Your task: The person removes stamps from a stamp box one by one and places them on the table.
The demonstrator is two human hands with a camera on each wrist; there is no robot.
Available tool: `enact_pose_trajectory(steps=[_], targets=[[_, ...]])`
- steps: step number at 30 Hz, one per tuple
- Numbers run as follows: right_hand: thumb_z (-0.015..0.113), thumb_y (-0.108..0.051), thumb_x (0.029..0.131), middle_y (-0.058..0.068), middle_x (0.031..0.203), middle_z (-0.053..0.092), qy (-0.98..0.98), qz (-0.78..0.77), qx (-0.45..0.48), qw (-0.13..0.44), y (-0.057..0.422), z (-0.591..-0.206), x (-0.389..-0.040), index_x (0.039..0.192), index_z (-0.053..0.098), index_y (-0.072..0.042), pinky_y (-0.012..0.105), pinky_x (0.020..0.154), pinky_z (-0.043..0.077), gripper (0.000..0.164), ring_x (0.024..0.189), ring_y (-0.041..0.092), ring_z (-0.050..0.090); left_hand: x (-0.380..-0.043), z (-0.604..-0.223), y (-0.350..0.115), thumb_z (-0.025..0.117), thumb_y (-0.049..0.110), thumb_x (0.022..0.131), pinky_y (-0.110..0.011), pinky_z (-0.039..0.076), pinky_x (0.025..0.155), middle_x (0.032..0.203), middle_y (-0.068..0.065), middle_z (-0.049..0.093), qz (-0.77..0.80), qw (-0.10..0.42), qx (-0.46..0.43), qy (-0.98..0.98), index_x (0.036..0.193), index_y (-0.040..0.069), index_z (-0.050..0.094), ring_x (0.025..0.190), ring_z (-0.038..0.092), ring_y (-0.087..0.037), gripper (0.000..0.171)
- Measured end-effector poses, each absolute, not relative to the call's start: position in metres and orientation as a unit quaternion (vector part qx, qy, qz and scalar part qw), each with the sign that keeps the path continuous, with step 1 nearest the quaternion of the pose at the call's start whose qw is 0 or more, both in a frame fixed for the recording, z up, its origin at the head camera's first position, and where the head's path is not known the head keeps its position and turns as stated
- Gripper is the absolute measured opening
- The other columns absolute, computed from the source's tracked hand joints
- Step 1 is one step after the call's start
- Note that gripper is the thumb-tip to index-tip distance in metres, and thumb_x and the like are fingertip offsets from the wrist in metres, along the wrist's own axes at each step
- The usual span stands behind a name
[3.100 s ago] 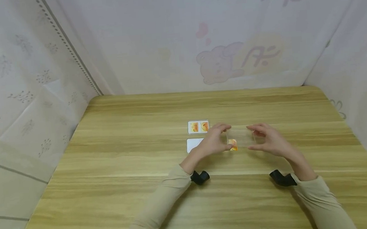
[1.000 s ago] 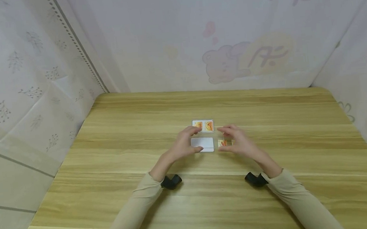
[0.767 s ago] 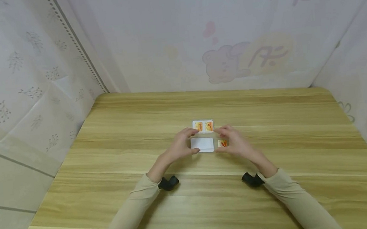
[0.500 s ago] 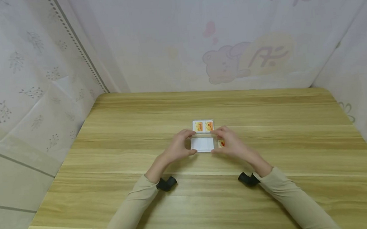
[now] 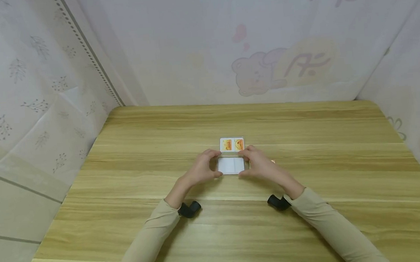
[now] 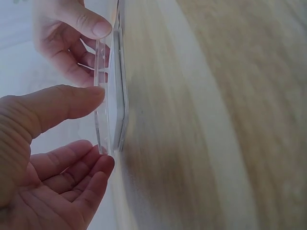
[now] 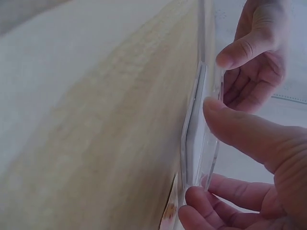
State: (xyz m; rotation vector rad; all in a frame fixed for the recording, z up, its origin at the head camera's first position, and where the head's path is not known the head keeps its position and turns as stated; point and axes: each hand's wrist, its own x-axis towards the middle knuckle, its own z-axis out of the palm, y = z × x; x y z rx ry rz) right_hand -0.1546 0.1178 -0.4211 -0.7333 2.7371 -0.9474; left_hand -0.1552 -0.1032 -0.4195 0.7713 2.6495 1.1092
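A thin clear plastic cover [image 6: 101, 120] is held level between both hands, just above a white rounded rectangular panel [image 5: 231, 166] lying in a clear tray on the table. My left hand [image 5: 200, 169] pinches the cover's left end between thumb and fingers. At the right end, my right hand [image 5: 261, 166] grips it the same way, fingertips low beside the panel. In the right wrist view a narrow gap shows between cover and white panel [image 7: 195, 139]. A small orange picture piece [image 7: 169, 211] lies on the table by the right fingers, mostly hidden from the head view.
Just behind the hands lies a similar clear-framed white panel with two orange pictures [image 5: 232, 144]. The wooden table [image 5: 159, 139] meets patterned cloth [image 5: 174, 47] at the back and sides. Black wrist mounts [image 5: 189, 209] hang below the forearms.
Both hands have carried the clear cover leftward, from above the orange picture pieces to over the white panel. The right hand now hides most of those pieces.
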Motion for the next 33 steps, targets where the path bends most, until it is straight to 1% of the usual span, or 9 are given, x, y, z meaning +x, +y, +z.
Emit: enact_pose_trajectory(steps=[6, 12, 21, 33], targets=[[0.085, -0.014, 0.066, 0.016, 0.101, 0.054, 0.919, -0.303, -0.235, 0.096, 0.1140, -0.4192, -0.1551, 0.120, 0.055, 0.011, 0.033, 0.074, 0.047, 0.066, 0.086, 0.023, 0.051, -0.1564, -0.4213, -0.1031, 0.078, 0.001, 0.071, -0.044, 0.039, 0.100, 0.120, -0.020, 0.056, 0.365, 0.089, 0.258, 0.890, 0.121, -0.011, 0.053, 0.113, 0.052, -0.033, 0.057], [0.085, -0.015, 0.067, 0.019, 0.108, 0.054, 0.923, -0.286, -0.238, 0.098, 0.1122, -0.4178, -0.1556, 0.119, 0.055, 0.011, 0.034, 0.078, 0.049, 0.065, 0.091, 0.025, 0.054, -0.1571, -0.4238, -0.1029, 0.078, -0.001, 0.070, -0.043, 0.040, 0.100, 0.118, -0.021, 0.057, 0.366, 0.091, 0.258, 0.890, 0.120, -0.011, 0.053, 0.111, 0.053, -0.033, 0.056], [0.085, -0.014, 0.067, 0.020, 0.108, 0.053, 0.928, -0.269, -0.237, 0.102, 0.1093, -0.4140, -0.1543, 0.118, 0.055, 0.011, 0.036, 0.080, 0.048, 0.064, 0.091, 0.025, 0.052, -0.1568, -0.4196, -0.1010, 0.078, -0.001, 0.071, -0.042, 0.041, 0.098, 0.118, -0.020, 0.057, 0.353, 0.097, 0.257, 0.894, 0.119, -0.011, 0.053, 0.110, 0.053, -0.032, 0.056], [0.085, -0.014, 0.067, 0.021, 0.111, 0.051, 0.933, -0.254, -0.231, 0.112, 0.1076, -0.4143, -0.1545, 0.119, 0.055, 0.011, 0.038, 0.084, 0.047, 0.065, 0.095, 0.026, 0.051, -0.1577, -0.4182, -0.0985, 0.079, 0.001, 0.070, -0.042, 0.039, 0.100, 0.119, -0.019, 0.057, 0.333, 0.105, 0.256, 0.902, 0.120, -0.010, 0.054, 0.112, 0.052, -0.032, 0.057]])
